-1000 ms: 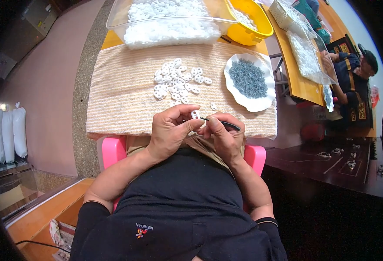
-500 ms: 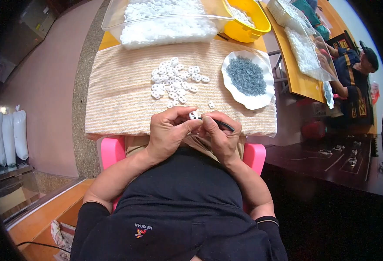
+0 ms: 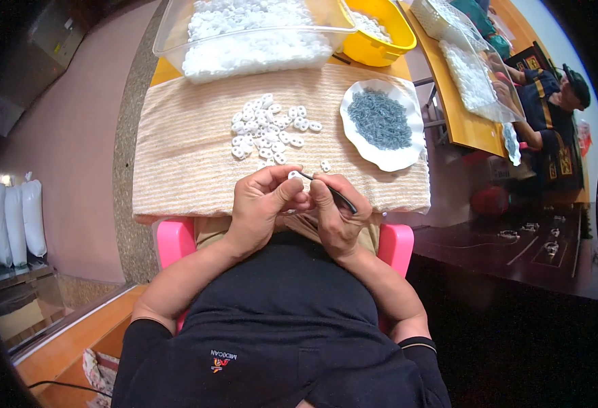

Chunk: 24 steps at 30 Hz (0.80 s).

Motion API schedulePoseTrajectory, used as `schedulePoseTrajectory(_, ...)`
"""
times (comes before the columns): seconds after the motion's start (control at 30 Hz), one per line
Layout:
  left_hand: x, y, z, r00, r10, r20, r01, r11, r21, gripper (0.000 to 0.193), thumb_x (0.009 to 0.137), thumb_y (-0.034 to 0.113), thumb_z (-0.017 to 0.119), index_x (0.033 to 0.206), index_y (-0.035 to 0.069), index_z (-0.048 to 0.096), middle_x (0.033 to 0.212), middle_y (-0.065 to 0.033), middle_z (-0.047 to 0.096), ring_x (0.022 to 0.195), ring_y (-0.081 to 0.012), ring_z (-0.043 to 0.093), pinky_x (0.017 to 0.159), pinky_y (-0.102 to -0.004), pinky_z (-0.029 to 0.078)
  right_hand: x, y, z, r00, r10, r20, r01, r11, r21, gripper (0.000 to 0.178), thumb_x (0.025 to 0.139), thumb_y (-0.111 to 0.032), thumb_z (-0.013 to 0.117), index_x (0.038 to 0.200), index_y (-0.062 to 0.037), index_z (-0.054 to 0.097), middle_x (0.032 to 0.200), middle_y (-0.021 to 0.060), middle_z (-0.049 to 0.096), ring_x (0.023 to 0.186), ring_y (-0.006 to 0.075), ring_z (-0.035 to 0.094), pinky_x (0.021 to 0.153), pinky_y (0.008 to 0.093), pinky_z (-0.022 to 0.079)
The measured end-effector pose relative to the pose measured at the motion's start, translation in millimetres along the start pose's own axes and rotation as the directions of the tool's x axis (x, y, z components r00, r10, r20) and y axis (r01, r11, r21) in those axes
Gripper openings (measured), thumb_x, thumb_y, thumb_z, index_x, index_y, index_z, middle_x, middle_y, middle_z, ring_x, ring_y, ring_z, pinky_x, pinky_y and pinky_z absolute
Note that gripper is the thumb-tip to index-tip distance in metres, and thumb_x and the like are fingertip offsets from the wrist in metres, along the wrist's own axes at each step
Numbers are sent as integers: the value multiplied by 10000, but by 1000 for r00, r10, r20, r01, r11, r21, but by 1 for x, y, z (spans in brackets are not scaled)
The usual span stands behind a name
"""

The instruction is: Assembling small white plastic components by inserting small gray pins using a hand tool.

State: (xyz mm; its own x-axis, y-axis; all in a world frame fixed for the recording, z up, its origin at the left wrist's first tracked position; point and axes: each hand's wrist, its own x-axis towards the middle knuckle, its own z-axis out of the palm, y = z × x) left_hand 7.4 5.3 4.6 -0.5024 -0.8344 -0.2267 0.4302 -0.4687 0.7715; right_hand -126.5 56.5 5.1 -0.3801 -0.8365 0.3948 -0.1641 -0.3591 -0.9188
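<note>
White plastic piece (image 3: 293,176) sits pinched in the left hand (image 3: 266,204) fingertips, just above the lap at the cloth's near edge. Right hand (image 3: 336,212) grips dark tweezers (image 3: 329,191), their long axis slanting up-left so the tip meets the piece.

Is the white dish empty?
No, the white dish holds a heap of small grey-blue pieces.

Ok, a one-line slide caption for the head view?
Left hand pinches a small white part while right hand works it with a dark tool.
</note>
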Motion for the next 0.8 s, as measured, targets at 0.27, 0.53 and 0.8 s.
schedulePoseTrajectory(0.27,8,6,-6,981,-147,124,169,967,-191,357,933,264,569,1160,-10,545,881,-40,609,771,-110,616,707,-247,564,1,-6,-6,983,182,-22,-179,980,88,124,903,-34,603,996,48,613,839,79,599,641,116,587,565,227,484)
schedulePoseTrajectory(0.53,9,17,-9,949,-167,266,249,918,-310,378,958,275,528,1190,-24,524,920,-42,605,813,-118,616,743,-259,563,1,-13,-12,968,248,33,-249,968,36,133,912,-47,594,1008,44,605,858,86,596,653,121,600,570,223,484)
schedulePoseTrajectory(0.8,9,22,-10,923,-167,346,277,913,-299,416,953,239,544,1257,-37,479,952,-47,578,846,-116,602,766,-260,564,1,-19,-15,975,205,81,-208,978,23,118,909,-21,583,1003,47,605,868,102,595,650,126,605,573,228,491)
